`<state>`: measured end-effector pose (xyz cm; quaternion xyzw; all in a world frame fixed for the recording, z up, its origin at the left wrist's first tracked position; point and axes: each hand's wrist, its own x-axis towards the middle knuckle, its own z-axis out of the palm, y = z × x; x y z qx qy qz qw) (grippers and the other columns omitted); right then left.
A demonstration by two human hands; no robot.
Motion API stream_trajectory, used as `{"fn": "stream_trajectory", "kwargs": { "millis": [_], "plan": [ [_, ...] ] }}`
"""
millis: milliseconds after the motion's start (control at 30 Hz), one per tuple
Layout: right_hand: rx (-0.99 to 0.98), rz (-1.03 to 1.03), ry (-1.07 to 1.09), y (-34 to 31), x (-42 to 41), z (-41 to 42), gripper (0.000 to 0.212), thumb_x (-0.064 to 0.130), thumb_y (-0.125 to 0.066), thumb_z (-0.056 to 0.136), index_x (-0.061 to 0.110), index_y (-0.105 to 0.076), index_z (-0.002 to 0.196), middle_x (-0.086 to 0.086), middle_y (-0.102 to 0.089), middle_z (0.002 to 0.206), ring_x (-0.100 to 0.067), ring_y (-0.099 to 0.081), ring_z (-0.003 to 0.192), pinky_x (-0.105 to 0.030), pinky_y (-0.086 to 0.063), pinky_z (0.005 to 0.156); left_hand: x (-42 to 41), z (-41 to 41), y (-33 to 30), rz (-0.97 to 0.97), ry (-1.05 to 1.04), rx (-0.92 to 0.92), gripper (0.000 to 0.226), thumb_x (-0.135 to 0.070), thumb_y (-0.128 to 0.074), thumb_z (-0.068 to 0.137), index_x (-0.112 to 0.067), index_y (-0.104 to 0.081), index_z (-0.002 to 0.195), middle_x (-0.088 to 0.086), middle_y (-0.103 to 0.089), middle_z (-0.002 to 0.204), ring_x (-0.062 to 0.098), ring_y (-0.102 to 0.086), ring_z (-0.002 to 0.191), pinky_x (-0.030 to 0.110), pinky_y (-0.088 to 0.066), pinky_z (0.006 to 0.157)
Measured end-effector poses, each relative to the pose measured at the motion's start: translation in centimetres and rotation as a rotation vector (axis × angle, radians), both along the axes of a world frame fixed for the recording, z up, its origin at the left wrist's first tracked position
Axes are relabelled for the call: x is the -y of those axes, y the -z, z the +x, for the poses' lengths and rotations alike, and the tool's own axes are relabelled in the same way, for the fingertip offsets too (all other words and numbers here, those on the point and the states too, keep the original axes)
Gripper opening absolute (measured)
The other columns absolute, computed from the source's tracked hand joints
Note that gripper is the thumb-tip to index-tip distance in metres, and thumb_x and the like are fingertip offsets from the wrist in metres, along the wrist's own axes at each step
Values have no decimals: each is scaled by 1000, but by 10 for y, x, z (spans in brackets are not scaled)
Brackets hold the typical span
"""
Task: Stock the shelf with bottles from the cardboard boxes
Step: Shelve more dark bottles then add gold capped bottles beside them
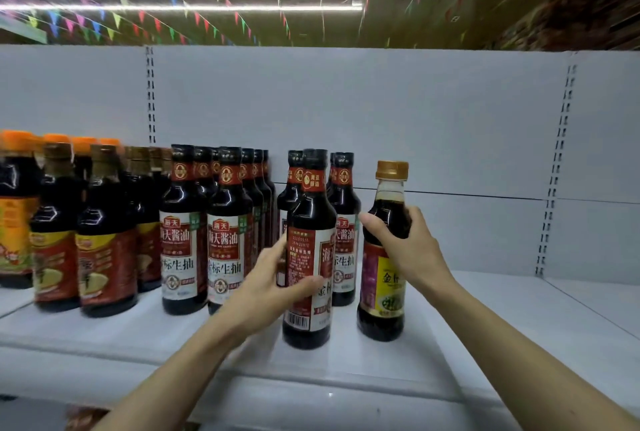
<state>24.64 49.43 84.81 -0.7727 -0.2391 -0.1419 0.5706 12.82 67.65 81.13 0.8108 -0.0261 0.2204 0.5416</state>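
My left hand (273, 283) grips a dark soy sauce bottle with a black cap (309, 209), standing upright near the front of the white shelf (502, 333), its back label and barcode turned toward me. My right hand (403, 245) holds the shoulder of a second dark bottle with a gold cap and a yellow and purple label (382, 292), upright just to the right. Behind both stand rows of matching black-capped soy sauce bottles (204, 233). No cardboard box is in view.
Further left on the shelf are brown-capped bottles with red labels (104, 240) and orange-capped ones (15, 209). The shelf's right half is bare white board up to the slotted upright (554, 171). A white back panel (381, 112) closes the rear.
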Motion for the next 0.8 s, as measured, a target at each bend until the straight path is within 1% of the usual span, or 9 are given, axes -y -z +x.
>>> {"fn": "stream_trajectory", "kwargs": {
  "millis": [100,167,233,367,467,567,667,733,800],
  "plan": [
    [20,4,18,1,-2,-1,54,68,-64,75,33,-45,111,19,-57,96,-12,-60,96,-34,-48,82,24,6,19,-3,-221,96,104,-53,-82,55,-40,-21,138,-14,-30,127,2,-43,116,29,-37,104],
    [28,1,24,0,-2,-1,53,68,-64,76,33,-45,112,20,-57,96,-12,-60,96,-33,-47,81,31,12,25,74,-375,152,111,-51,-84,53,-27,-20,140,-11,-27,122,4,-39,113,22,-36,99],
    [31,-7,24,0,-1,-1,56,67,-63,77,33,-44,116,18,-57,97,-14,-60,98,-33,-47,82,28,15,24,108,-399,170,104,-43,-88,57,-24,-24,137,-11,-33,121,3,-43,109,19,-38,93],
    [-5,-26,-9,-1,0,0,60,67,-63,77,31,-42,120,7,-60,108,-17,-60,102,-35,-48,83,8,10,24,57,-297,137,88,-34,-85,66,-31,-28,133,-18,-51,120,-10,-52,101,16,-43,90],
    [-35,-20,-68,-4,2,-1,65,64,-66,77,28,-41,125,7,-58,112,-15,-59,104,-32,-45,81,0,9,20,88,-313,89,74,-29,-77,77,-28,-37,139,-15,-51,120,1,-52,107,23,-44,95],
    [-46,-14,-97,-4,4,-1,64,63,-67,76,30,-39,123,10,-57,111,-14,-59,107,-33,-46,84,-3,8,18,120,-363,45,65,-30,-73,81,-31,-41,138,-6,-42,124,12,-49,115,36,-42,106],
    [-44,-16,-89,-4,4,-2,62,63,-67,76,31,-39,121,12,-57,109,-15,-59,106,-33,-46,84,-8,10,16,170,-344,40,57,-32,-73,81,-30,-48,132,-4,-48,120,15,-53,114,42,-45,104],
    [-42,-17,-83,-4,4,-3,62,63,-66,76,31,-38,121,10,-57,110,-16,-59,106,-33,-46,83,-14,9,14,204,-328,63,56,-27,-72,83,-31,-47,133,-9,-53,119,11,-53,113,39,-45,103],
    [-42,-20,-74,-4,4,-3,62,63,-66,76,31,-38,121,8,-57,113,-16,-59,106,-32,-45,82,-17,6,15,196,-306,100,57,-21,-70,85,-32,-46,135,-17,-58,116,4,-55,111,29,-45,100]
  ]
}}
